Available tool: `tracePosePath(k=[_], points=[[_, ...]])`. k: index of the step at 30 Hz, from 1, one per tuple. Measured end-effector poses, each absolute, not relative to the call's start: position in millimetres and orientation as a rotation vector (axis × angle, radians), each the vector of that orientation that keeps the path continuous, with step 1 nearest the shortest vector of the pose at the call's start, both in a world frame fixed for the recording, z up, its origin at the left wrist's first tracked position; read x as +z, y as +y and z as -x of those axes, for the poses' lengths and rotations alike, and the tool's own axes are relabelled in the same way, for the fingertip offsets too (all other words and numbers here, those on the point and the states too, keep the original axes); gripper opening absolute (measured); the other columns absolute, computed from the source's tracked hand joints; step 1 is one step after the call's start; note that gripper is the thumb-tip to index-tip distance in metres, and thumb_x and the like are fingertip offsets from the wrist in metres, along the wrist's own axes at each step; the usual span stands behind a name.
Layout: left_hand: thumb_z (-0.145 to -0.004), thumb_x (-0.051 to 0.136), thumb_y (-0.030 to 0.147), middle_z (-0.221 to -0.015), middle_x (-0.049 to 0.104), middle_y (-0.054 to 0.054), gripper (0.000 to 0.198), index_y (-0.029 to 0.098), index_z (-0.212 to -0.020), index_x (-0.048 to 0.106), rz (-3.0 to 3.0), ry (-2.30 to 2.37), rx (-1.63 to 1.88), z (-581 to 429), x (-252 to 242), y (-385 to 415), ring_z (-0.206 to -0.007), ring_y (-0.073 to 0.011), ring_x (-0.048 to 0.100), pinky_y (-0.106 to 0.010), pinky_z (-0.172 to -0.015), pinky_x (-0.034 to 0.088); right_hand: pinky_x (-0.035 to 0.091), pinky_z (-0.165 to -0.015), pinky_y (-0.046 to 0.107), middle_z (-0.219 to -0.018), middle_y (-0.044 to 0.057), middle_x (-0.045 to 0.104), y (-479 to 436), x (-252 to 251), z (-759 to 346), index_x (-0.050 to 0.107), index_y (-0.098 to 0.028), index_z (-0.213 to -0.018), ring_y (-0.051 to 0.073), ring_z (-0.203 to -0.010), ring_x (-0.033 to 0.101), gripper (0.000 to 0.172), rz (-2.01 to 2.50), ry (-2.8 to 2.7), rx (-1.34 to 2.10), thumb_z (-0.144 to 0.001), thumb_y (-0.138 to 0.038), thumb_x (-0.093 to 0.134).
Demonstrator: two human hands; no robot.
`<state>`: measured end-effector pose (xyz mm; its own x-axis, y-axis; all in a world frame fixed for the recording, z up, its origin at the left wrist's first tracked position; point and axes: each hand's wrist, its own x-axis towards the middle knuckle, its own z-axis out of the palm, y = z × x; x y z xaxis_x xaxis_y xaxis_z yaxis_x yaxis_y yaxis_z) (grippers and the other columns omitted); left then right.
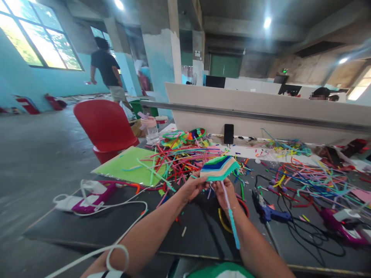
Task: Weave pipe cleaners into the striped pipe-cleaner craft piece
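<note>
Between my two hands, above the dark table, is a striped piece of pipe cleaners [218, 168] laid side by side in green, blue, cream and turquoise. My left hand [193, 187] grips its left end, fingers closed. My right hand [224, 193] pinches its lower edge from below. A lilac and light-blue pipe cleaner [232, 220] hangs from the piece over my right wrist. Some fingertips are hidden behind the piece. Loose red and pink pipe cleaners [182, 158] lie heaped just beyond my hands.
A blue glue gun [272, 213] with a black cord lies right. Purple power strips [95, 200] with white cables sit left and right. A green sheet [130, 166], a water bottle [150, 129] and a phone [228, 133] stand farther back. A red chair [106, 123] is left; a person [106, 65] walks behind.
</note>
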<state>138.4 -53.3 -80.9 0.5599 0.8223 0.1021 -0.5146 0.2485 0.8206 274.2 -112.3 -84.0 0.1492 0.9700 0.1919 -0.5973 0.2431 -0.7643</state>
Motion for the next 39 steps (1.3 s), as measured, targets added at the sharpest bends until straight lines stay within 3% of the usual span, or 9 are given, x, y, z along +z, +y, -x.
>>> tracePosePath(k=[6,12,16,22,28,34,39], points=[[-0.068,0.075,0.027,-0.074,0.066,-0.009,0.033,0.009,-0.092,0.065,-0.975,0.374,0.914,-141.3,-75.2,-63.0,-0.058,-0.0131,0.061,-0.022,-0.052,0.045,0.05,-0.059,0.026,-0.065,-0.003,0.056,-114.4,-83.6,-268.8,0.062,-0.023,-0.079,0.011,-0.058,0.052,0.015,0.553,-0.791,1.145,-0.073,-0.032,0.072],[-0.074,0.07,0.028,-0.081,0.068,-0.012,0.031,0.009,-0.097,0.064,-1.022,0.345,0.89,-141.6,-72.8,-63.8,-0.064,-0.017,0.064,-0.024,-0.054,0.045,0.047,-0.057,0.024,-0.065,-0.002,0.059,-112.0,-85.9,-266.4,0.062,-0.018,-0.079,0.009,-0.055,0.051,0.016,0.615,-0.809,1.08,-0.073,-0.029,0.072],[-0.075,0.069,0.027,-0.075,0.067,-0.01,0.025,0.01,-0.092,0.065,-1.032,0.32,0.863,-139.6,-74.0,-60.4,-0.061,-0.0158,0.063,-0.024,-0.054,0.046,0.047,-0.058,0.026,-0.063,-0.003,0.06,-111.6,-91.6,-269.5,0.061,-0.018,-0.075,0.01,-0.056,0.053,0.016,0.677,-0.882,1.027,-0.069,-0.026,0.074],[-0.073,0.071,0.03,-0.07,0.066,-0.008,0.024,0.009,-0.084,0.065,-1.032,0.302,0.805,-137.7,-74.0,-58.5,-0.06,-0.016,0.062,-0.023,-0.05,0.044,0.047,-0.058,0.027,-0.063,-0.001,0.062,-113.6,-93.3,-271.2,0.063,-0.017,-0.073,0.012,-0.057,0.055,0.011,0.753,-0.949,0.962,-0.075,-0.026,0.069],[-0.069,0.075,0.027,-0.085,0.069,-0.01,0.036,0.012,-0.101,0.065,-0.935,0.266,0.853,-144.2,-76.1,-64.7,-0.071,-0.0171,0.065,-0.025,-0.061,0.047,0.047,-0.057,0.026,-0.067,-0.002,0.06,-116.5,-79.6,-263.3,0.06,-0.019,-0.078,0.01,-0.057,0.054,0.011,0.717,-0.771,0.925,-0.077,-0.027,0.067],[-0.076,0.069,0.029,-0.077,0.068,-0.009,0.025,0.009,-0.091,0.066,-0.938,0.327,0.928,-148.0,-78.5,-64.4,-0.064,-0.0143,0.063,-0.026,-0.061,0.047,0.052,-0.068,0.033,-0.074,0.001,0.064,-116.9,-87.5,-265.7,0.061,-0.019,-0.087,0.015,-0.066,0.06,0.018,0.893,-0.841,0.824,-0.076,-0.032,0.067],[-0.069,0.075,0.032,-0.064,0.064,-0.005,0.027,0.009,-0.078,0.065,-0.888,0.405,0.964,-131.0,-74.6,-45.9,-0.058,-0.0118,0.06,-0.024,-0.059,0.048,0.049,-0.082,0.043,-0.088,0.007,0.07,-115.9,-86.7,-271.7,0.065,-0.021,-0.1,0.026,-0.088,0.063,0.035,1.1,-1.171,0.871,-0.069,-0.039,0.07]])
